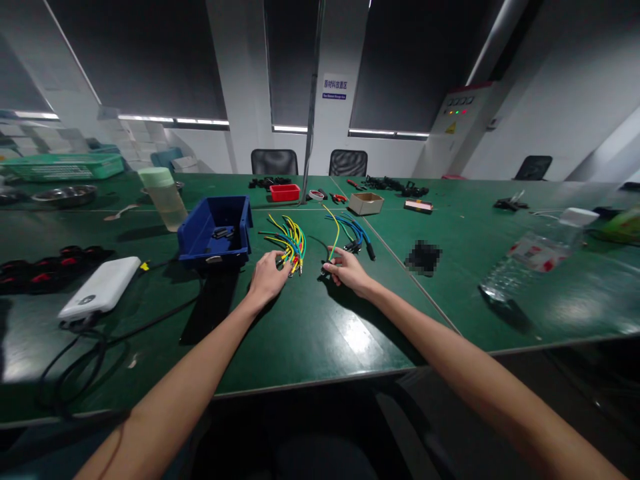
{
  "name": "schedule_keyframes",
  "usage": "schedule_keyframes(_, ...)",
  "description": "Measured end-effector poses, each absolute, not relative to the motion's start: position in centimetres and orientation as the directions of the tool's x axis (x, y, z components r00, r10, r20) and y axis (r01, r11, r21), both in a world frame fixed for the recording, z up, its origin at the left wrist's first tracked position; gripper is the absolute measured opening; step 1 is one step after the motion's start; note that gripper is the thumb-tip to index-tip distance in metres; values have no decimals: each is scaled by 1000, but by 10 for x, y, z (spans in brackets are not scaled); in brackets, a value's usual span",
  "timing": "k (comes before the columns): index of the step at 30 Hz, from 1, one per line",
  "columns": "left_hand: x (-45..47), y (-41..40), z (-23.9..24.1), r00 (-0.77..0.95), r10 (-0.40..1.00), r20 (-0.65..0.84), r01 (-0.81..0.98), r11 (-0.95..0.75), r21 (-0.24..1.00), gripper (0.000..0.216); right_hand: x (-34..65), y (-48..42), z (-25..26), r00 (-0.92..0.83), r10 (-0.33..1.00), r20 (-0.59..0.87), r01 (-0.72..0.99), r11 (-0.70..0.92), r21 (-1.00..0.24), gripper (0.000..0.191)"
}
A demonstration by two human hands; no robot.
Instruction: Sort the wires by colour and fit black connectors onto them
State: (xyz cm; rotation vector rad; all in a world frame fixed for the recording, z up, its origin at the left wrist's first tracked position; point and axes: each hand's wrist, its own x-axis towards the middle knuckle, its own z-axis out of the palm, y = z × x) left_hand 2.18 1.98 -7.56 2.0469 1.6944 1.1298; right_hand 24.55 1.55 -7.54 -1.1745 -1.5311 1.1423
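Observation:
My left hand (267,277) is at the near end of a loose bundle of yellow-green wires (296,235), its fingers closed at the wire ends. A few blue wires are mixed into that bundle. My right hand (353,272) pinches a single yellow-green wire (337,230) near its lower end, where a small black piece shows by the fingertips. The wire's free end curves upward, away from me. Just beyond the right hand lies a group of blue wires (356,230) with black ends.
Left of the wires stands a blue bin (215,250) with small dark parts inside. A white power bank (100,288) with black cables lies farther left, near a lidded bottle (163,200). A red tray (285,193) and cardboard box (365,203) are behind; a water bottle (535,257) stands right.

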Motion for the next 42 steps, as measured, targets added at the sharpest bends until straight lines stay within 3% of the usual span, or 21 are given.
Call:
schedule_keyframes(12, 12, 20, -82, 42, 914, 405, 694, -318, 646, 29, 260, 0, -76, -94, 995, 22, 265, 46, -963, 67)
schedule_keyframes(24, 9, 19, -85, 12, 902, 431, 676, -325, 661, 28, 293, -7, -43, -117, 990, -74, 386, -23, -922, 58)
schedule_keyframes(33, 8, 13, -77, -61, 900, 431, 725, -257, 639, 24, 330, 20, -17, -106, 985, -139, 547, -59, -835, 27)
schedule_keyframes(37, 8, 10, -74, -77, 894, 442, 745, -243, 621, 22, 344, 34, -9, -3, 980, -197, 599, -155, -786, 37)
schedule_keyframes(42, 8, 14, -79, -6, 865, 501, 707, -350, 615, 24, 348, 39, -1, 37, 973, -227, 643, -197, -740, 45)
